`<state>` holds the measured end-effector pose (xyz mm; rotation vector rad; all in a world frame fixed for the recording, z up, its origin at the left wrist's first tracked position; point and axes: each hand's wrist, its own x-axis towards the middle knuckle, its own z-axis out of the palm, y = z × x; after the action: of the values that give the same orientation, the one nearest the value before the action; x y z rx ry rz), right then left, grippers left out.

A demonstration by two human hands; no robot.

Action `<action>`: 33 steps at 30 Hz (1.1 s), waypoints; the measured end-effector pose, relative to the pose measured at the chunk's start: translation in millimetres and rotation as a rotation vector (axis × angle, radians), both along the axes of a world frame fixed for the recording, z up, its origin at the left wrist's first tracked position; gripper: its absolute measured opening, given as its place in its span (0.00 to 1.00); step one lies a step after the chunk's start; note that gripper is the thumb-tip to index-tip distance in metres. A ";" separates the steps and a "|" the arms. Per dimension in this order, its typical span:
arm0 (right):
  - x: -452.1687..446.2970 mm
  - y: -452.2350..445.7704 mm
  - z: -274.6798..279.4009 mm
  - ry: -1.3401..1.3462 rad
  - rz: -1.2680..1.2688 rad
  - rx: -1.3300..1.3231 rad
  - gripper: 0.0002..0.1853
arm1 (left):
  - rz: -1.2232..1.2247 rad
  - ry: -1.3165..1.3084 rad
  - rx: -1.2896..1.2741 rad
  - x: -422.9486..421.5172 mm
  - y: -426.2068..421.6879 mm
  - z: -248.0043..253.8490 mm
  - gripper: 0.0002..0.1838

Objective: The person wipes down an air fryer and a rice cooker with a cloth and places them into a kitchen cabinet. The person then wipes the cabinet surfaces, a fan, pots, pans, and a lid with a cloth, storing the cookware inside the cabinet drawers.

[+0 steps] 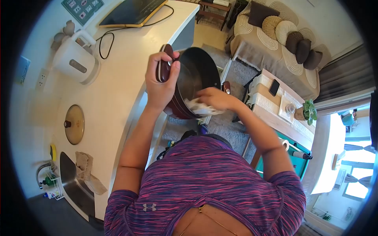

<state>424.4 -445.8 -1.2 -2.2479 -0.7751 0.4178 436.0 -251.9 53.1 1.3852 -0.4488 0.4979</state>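
My left hand (162, 80) is closed around the dark red side handle (165, 65) of a cooking pot (197, 65), which I hold tilted in front of me, its dark inside facing right. At the pot's lower rim my right hand (214, 98) grips a white cloth (202, 107), pressed against the rim and blurred by motion. Some of its fingers reach inside the pot. The pot's second handle (226, 87) sticks out just beyond my right hand. On the counter to the left lies a glass lid (75, 124) with a dark knob.
Along the white counter (114, 78) stand a white electric kettle (76, 59) and a black cooktop (132, 12) with its cord. A sink (75, 185) with a brown cloth (84, 167) over its edge is at lower left. A table (271, 102) and a sofa (271, 49) are to the right.
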 end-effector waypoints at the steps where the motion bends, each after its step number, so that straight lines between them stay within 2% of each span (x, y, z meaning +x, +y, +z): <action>1: -6.7 -17.8 -5.7 -0.179 -0.151 0.103 0.20 | 0.007 0.029 0.018 1.3 -2.6 -8.9 0.10; 3: -13.3 -49.3 6.6 0.128 -0.721 0.316 0.26 | 0.036 0.062 0.053 4.1 -7.2 -27.2 0.10; 4: -10.1 -71.1 -2.9 0.144 -0.722 0.313 0.26 | 0.054 0.084 0.097 5.6 -9.4 -34.2 0.10; 6: -6.9 -108.3 -44.7 0.381 -1.039 0.034 0.30 | 0.032 0.125 0.054 10.8 -16.9 -44.0 0.10; 7: -12.1 -109.5 -67.9 0.398 -1.053 0.029 0.30 | 0.010 0.152 0.005 12.8 -22.6 -48.1 0.10; 9: -20.6 -108.8 -109.0 0.957 -1.018 0.654 0.29 | 0.030 0.194 0.034 18.5 -33.1 -57.8 0.11; 10: -23.2 -112.1 -120.1 0.989 -1.041 0.890 0.25 | -0.032 0.192 0.003 21.7 -38.2 -68.8 0.13; 11: -24.6 -116.2 -128.2 1.002 -1.036 0.881 0.25 | -0.087 0.188 -0.025 24.2 -41.1 -72.1 0.15; 12: -25.9 -121.5 -135.6 0.968 -1.070 0.981 0.23 | -0.164 0.311 -0.066 19.9 -44.0 -73.3 0.19; 13: -29.3 -127.3 -143.5 0.933 -1.105 1.080 0.22 | -0.147 0.321 -0.062 16.9 -42.5 -79.1 0.19; 15: -41.7 -158.8 -173.7 0.926 -1.099 1.101 0.21 | -0.219 0.710 -0.365 17.3 -39.7 -105.7 0.22; 16: -45.8 -164.2 -168.3 0.917 -1.117 1.057 0.20 | -0.249 0.842 -0.330 18.5 -33.7 -128.8 0.23; 17: -46.6 -168.3 -160.0 0.907 -1.140 1.013 0.20 | -0.246 0.854 -0.329 18.2 -25.3 -152.7 0.23; 18: -44.2 -175.3 -162.2 0.920 -1.150 1.010 0.20 | -0.316 1.081 -0.349 16.6 -16.5 -176.3 0.23; 19: -43.1 -183.5 -165.1 0.938 -1.131 0.875 0.20 | -0.386 1.312 -0.371 12.9 -14.6 -195.3 0.22; 20: -38.0 -189.7 -169.0 0.949 -1.105 0.743 0.20 | -0.386 1.323 -0.372 11.4 -19.4 -207.6 0.22; 21: -30.1 -192.8 -175.4 0.957 -1.111 0.738 0.20 | -0.290 1.419 -0.291 9.5 -24.1 -220.2 0.22; 22: -20.1 -194.5 -182.5 0.965 -1.069 0.605 0.20 | -0.192 1.511 -0.209 7.6 -29.2 -233.2 0.21; 23: -6.7 -193.1 -186.9 0.967 -1.022 0.474 0.20 | -0.191 1.518 -0.214 7.4 -31.6 -248.1 0.21; 24: 5.7 -189.4 -191.9 0.883 -0.915 0.405 0.21 | -0.124 1.558 -0.210 7.1 -30.3 -263.8 0.20; 25: 20.1 -184.8 -198.3 0.890 -0.914 0.398 0.21 | -0.054 1.596 -0.206 7.2 -26.9 -282.2 0.20; 27: 48.4 -173.6 -216.7 0.863 -0.657 0.131 0.20 | -0.041 1.609 -0.222 12.9 -14.7 -321.3 0.19; 28: 58.0 -168.1 -238.1 0.887 -0.664 0.144 0.19 | 0.009 1.627 -0.251 20.2 -9.1 -334.9 0.18; 31: 96.9 -132.1 -250.8 0.898 -0.700 0.162 0.19 | 0.120 1.669 -0.257 40.9 8.7 -396.0 0.13; 33: 119.1 -112.4 -275.3 0.883 -0.719 0.167 0.20 | 0.114 1.606 -0.431 54.5 17.7 -436.0 0.10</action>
<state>543.5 -558.2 -276.5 -1.7447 0.4267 0.8394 490.5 -234.2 -382.9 0.9979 0.9902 -0.4833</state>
